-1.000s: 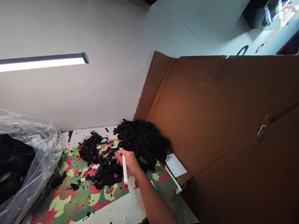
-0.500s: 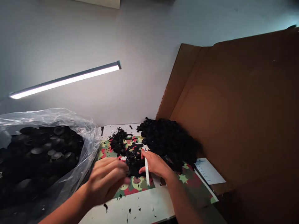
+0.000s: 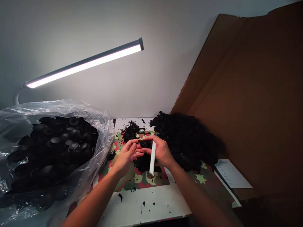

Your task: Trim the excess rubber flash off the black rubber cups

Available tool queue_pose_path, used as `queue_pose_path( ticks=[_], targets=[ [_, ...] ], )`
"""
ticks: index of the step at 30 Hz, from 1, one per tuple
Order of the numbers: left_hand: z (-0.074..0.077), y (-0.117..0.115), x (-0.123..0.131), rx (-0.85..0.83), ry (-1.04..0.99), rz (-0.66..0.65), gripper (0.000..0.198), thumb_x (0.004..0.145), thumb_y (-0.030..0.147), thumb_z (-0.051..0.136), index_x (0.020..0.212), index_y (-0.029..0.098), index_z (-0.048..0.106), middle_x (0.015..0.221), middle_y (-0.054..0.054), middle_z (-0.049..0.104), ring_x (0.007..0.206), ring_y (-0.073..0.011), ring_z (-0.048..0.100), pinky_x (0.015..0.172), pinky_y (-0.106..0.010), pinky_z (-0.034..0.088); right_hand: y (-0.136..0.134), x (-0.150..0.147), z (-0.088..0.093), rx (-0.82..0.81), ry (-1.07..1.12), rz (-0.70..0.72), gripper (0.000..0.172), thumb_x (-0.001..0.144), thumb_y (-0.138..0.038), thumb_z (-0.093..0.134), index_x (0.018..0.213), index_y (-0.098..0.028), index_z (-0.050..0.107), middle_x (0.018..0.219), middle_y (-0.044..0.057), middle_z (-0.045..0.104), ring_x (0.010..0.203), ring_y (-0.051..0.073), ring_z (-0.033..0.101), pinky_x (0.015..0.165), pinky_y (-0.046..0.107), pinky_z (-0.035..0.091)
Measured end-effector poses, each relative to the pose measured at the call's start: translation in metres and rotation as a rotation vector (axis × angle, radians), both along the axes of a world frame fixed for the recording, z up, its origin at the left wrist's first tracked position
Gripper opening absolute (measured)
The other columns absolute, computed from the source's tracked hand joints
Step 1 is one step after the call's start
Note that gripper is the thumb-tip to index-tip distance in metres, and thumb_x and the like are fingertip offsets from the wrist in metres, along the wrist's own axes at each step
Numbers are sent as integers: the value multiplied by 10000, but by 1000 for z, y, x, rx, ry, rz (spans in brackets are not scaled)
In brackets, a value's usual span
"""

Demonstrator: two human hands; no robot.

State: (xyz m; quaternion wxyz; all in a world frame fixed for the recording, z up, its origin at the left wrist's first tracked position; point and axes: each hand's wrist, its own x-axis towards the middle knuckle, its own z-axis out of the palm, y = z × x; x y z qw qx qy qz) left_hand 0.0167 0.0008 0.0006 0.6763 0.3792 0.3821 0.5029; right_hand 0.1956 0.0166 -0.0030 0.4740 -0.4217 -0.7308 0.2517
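Cardboard panel [image 3: 255,104] at frame R, clear plastic bag [image 3: 106,124] of blk discs [image 3: 74,145] at lower L.
Blk heap [image 3: 187,138] R of ctr; LED bar lamp [image 3: 87,64] upper L. Hands close together, lower ctr: R hand [image 3: 162,151] pinches ridged blk part [image 3: 145,144] btwn thumb & index, w/ white stick [image 3: 152,159] also held; L hand [image 3: 126,157] fingers at part's L side, can't tell if gripping.
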Motion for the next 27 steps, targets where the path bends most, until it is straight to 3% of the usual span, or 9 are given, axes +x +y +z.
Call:
queue_pose_path(
  ticks=[3,8,11,14,17,19,23,27],
  targets=[
    [-6,1,-3,-48,-64,52,559,575,451,926,990,172,674,796,-14,670,712,-133,667,697,-250,541,0,-20,-10,32,31,-32,244,874,-431,700,1024,-240,669,1005,65,733,960,254,678,852,378,539],
    [-12,1,-17,4,110,152,499,583,369,912,978,165,685,793,-16,692,640,-126,629,605,-244,519,-6,-25,-21,-15,80,40,319,887,-487,681,1110,-261,652,1182,92,722,1101,284,665,983,436,506],
    [-9,1,-22,135,299,195,355,657,310,851,942,174,689,894,-39,688,750,-163,664,670,-276,548,-9,-19,-19,-122,154,4,329,936,-533,584,1079,-247,659,1096,97,744,998,271,696,889,392,539],
    [-9,-1,-22,371,519,266,228,703,233,787,907,193,694,938,-36,649,844,-186,663,736,-304,559,-12,-20,-16,-240,176,17,350,911,-551,600,1023,-225,658,912,68,743,800,226,698,715,314,545],
    [-13,-4,-19,612,724,296,269,756,159,719,1012,240,713,947,-32,635,896,-197,642,799,-334,549,-14,-27,-16,-272,140,-33,346,853,-546,663,931,-209,652,752,19,675,654,182,623,612,276,488],
    [-16,-4,-18,671,771,292,365,756,178,742,1110,263,706,1003,-42,631,914,-203,629,825,-350,540,-15,-31,-17,-266,141,-90,317,864,-522,644,819,-208,633,682,-3,622,606,161,568,588,266,449],
    [-17,0,-20,488,682,195,541,686,322,835,1201,249,683,1167,-90,663,991,-243,621,855,-364,526,-15,-31,-19,-275,202,-75,319,890,-487,598,730,-211,606,634,-17,579,573,143,518,562,255,416],
    [-13,1,-20,224,461,-16,357,719,406,800,997,199,717,959,-56,731,888,-232,660,804,-333,530,-13,-24,-18,-252,254,-48,317,932,-512,535,973,-218,646,760,11,643,673,168,581,640,276,472]
  ],
)
